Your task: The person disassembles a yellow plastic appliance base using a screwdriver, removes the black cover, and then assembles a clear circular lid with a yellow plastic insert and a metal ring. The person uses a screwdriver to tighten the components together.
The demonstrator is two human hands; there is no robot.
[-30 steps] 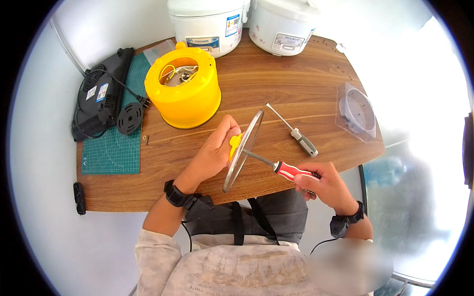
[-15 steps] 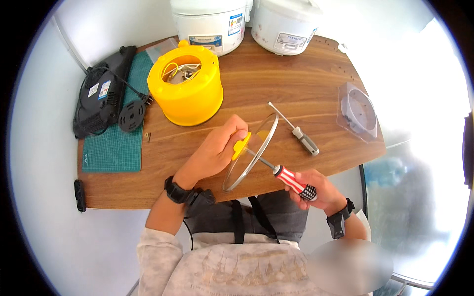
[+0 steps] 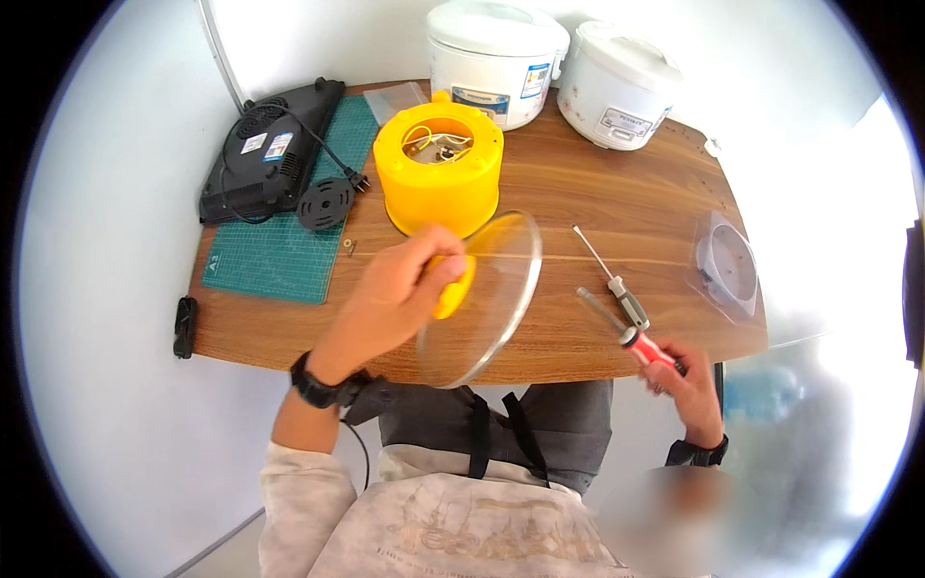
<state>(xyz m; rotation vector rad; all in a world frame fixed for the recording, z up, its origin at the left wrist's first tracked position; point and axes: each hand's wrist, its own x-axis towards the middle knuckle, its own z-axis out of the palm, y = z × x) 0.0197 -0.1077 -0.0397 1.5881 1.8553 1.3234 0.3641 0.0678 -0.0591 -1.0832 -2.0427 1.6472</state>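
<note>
My left hand (image 3: 400,294) is closed round the yellow knob (image 3: 456,287) of a glass pot lid (image 3: 496,308), which it holds tilted on edge above the table's front. A red-handled screwdriver (image 3: 647,347) is gripped in my right hand (image 3: 686,380), its shaft pointing up and left, clear of the lid. Just beyond its tip lies a grey-handled screwdriver (image 3: 628,301) on the table. Behind the lid stands a yellow round housing (image 3: 438,188), its opening showing wires and metal parts.
Two white rice cookers (image 3: 491,58) stand at the back of the wooden table (image 3: 549,193). On the left, a black appliance (image 3: 265,159) with a cord rests on a green cutting mat (image 3: 265,255). A clear plastic tray (image 3: 727,265) lies at the right edge.
My right hand has drawn the red-handled screwdriver away from the lid, to the right. The view has shifted, and the lid faces more toward me.
</note>
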